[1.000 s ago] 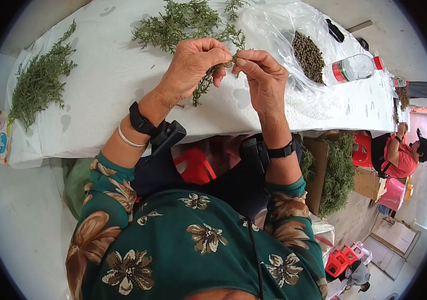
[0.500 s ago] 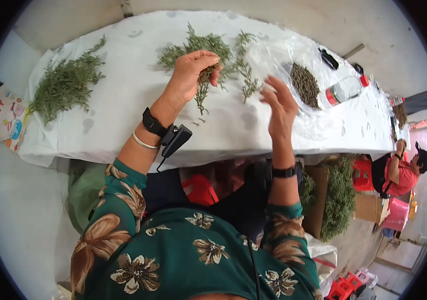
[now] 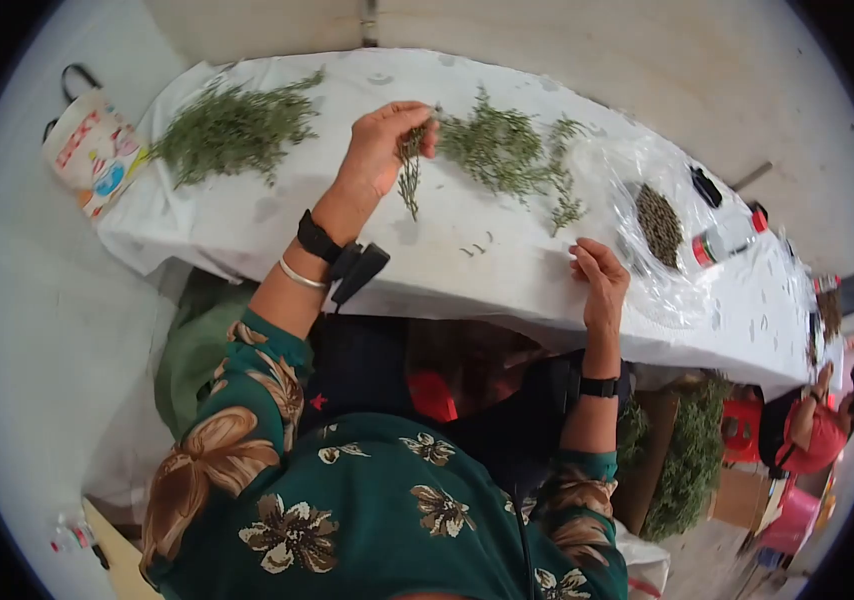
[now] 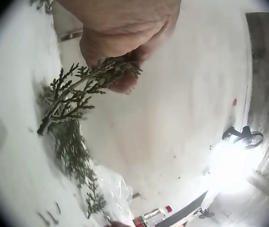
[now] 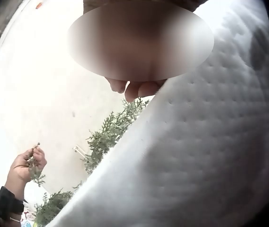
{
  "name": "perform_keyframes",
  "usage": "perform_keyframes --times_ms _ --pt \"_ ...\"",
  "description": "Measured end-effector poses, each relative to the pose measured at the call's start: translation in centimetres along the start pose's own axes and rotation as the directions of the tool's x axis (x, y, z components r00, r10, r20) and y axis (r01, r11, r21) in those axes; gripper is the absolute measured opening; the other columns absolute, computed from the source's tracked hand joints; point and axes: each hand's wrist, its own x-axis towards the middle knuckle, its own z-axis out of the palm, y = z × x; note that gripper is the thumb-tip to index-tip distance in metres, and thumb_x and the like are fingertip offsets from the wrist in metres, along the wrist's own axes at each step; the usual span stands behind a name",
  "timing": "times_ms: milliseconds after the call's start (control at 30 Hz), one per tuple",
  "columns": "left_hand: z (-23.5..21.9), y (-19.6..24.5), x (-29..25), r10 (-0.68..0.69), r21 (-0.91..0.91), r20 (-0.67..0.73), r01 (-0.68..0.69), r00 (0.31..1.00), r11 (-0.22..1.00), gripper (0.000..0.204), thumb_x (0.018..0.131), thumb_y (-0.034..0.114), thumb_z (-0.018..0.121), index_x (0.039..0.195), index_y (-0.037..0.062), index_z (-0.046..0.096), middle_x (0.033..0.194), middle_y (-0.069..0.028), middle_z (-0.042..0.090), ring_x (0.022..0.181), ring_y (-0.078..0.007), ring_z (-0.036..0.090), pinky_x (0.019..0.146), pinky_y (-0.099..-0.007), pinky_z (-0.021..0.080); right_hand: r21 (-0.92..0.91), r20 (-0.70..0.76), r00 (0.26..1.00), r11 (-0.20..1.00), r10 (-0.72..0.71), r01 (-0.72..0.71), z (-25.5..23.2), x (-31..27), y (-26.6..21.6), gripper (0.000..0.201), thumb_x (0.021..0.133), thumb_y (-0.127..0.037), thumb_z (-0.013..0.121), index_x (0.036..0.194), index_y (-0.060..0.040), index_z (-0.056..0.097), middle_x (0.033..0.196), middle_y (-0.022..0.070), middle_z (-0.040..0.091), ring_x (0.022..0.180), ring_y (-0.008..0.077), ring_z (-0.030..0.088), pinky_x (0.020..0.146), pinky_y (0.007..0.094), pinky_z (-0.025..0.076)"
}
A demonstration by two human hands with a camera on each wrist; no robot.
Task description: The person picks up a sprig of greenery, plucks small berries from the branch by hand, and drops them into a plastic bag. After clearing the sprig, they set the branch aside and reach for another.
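My left hand point(image 3: 379, 146) holds a green sprig point(image 3: 409, 185) above the table, its fingers curled round it. In the left wrist view the sprig point(image 4: 68, 97) hangs out from under the fingers, its cut stem pointing down and left. My right hand point(image 3: 602, 277) hovers over the table's front part, fingers bent loosely, with nothing visible in them. To its upper left lies a pile of green sprigs point(image 3: 497, 148), with one sprig point(image 3: 565, 190) at its right side. Small brown pieces lie in a clear plastic bag point(image 3: 687, 300), heaped as a pile point(image 3: 659, 225).
Another heap of sprigs point(image 3: 232, 130) lies on the table's left, beside a printed bag point(image 3: 97, 155). A bottle point(image 3: 727, 238) and a black object point(image 3: 706, 187) are at the right. Below the table stands a box of greenery point(image 3: 685, 460). A person in red point(image 3: 815, 440) sits far right.
The hands have come apart; my right hand has moved away to the right and toward the table's front edge. My left hand still holds the sprig. The head view has shifted left.
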Motion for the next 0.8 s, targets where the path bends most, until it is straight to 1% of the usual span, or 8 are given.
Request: perform_keyframes --times_ms 133,233,300,367,433,533,600,800 --pt "-7.7 8.3 1.8 0.363 0.211 -0.188 -0.323 0.913 0.923 0.012 0.08 0.01 0.059 0.076 -0.0015 0.059 0.071 -0.0096 0.06 0.06 -0.0188 0.059 0.055 -0.031 0.049 -0.05 0.065 0.997 0.997 -0.05 0.053 -0.1 0.4 0.8 0.018 0.081 -0.008 0.062 0.097 0.0003 0.064 0.085 0.0055 0.065 0.068 0.0084 0.055 0.061 0.0205 0.043" --pt "-15.3 12.9 5.8 0.572 0.634 -0.309 -0.284 0.76 0.719 0.02 0.076 0.019 0.06 0.068 0.0011 0.06 0.068 -0.0077 0.061 0.064 -0.021 0.058 0.055 -0.0353 0.045 -0.044 0.08 0.996 0.998 -0.048 0.051 -0.5 -0.2 1.0 0.018 0.081 -0.009 0.061 0.095 0.0009 0.064 0.085 0.0049 0.064 0.069 0.0085 0.055 0.063 0.0202 0.044" --pt "-22.9 15.1 8.1 0.767 0.955 0.053 -0.256 0.639 0.148 0.025 0.074 0.026 0.061 0.071 0.0015 0.06 0.07 -0.0096 0.062 0.069 -0.0259 0.058 0.061 -0.0398 0.042 -0.066 0.078 0.996 0.996 -0.048 0.053 -0.5 -0.9 0.7 0.018 0.082 -0.009 0.06 0.095 0.001 0.064 0.085 0.0048 0.064 0.069 0.0085 0.055 0.064 0.0203 0.044" --pt "-23.5 16.5 7.4 0.78 0.999 -0.028 0.005 0.626 0.032 0.028 0.073 0.028 0.061 0.076 0.0005 0.062 0.074 -0.0138 0.062 0.075 -0.0305 0.057 0.068 -0.04 0.042 -0.109 0.056 0.996 0.991 -0.072 0.077 -0.6 -1.2 0.4 0.017 0.082 -0.01 0.06 0.095 0.0012 0.064 0.085 0.0047 0.064 0.069 0.0086 0.055 0.065 0.0205 0.044" --pt "-20.0 14.9 5.4 0.837 0.99 -0.029 -0.102 0.547 0.101 0.026 0.075 0.024 0.062 0.083 -0.0002 0.064 0.078 -0.0111 0.064 0.076 -0.0264 0.059 0.067 -0.0356 0.044 -0.178 0.079 0.992 0.977 -0.101 0.114 -1.0 -1.6 0.1 0.018 0.082 -0.01 0.059 0.095 0.001 0.064 0.084 0.0039 0.064 0.07 0.0086 0.055 0.066 0.0209 0.044" --pt "-15.1 10.3 3.9 0.702 0.894 -0.063 -0.272 0.71 0.355 0.025 0.077 0.02 0.062 0.091 -0.0003 0.064 0.083 -0.0083 0.066 0.078 -0.0192 0.061 0.067 -0.0296 0.046 -0.168 0.098 0.988 0.976 -0.123 0.138 -1.2 -1.7 0.1 0.016 0.081 -0.01 0.06 0.093 0.0003 0.064 0.08 0.0023 0.063 0.071 0.0082 0.055 0.066 0.0207 0.044" --pt "-9.8 7.3 1.9 0.28 0.715 -0.131 -0.105 0.951 0.691 0.024 0.083 0.016 0.06 0.101 0.0009 0.062 0.087 -0.0075 0.065 0.076 -0.012 0.061 0.068 -0.0237 0.048 -0.147 0.061 0.992 0.981 -0.115 0.123 -1.1 -1.4 -0.2 0.015 0.081 -0.009 0.061 0.092 0.0002 0.064 0.078 0.0021 0.062 0.071 0.008 0.056 0.065 0.0201 0.044" --pt "1.8 -0.2 -0.4 -0.171 0.562 0.25 0.001 0.953 0.827 0.025 0.084 0.017 0.059 0.1 -0.0012 0.06 0.086 -0.0102 0.065 0.074 -0.0142 0.062 0.063 -0.0236 0.049 -0.393 0.088 0.995 0.919 0.051 -0.012 -1.4 0.3 -1.5 0.027 0.079 -0.02 0.064 0.094 0.0018 0.064 0.077 0.0071 0.063 0.073 0.0098 0.058 0.065 0.0226 0.045"
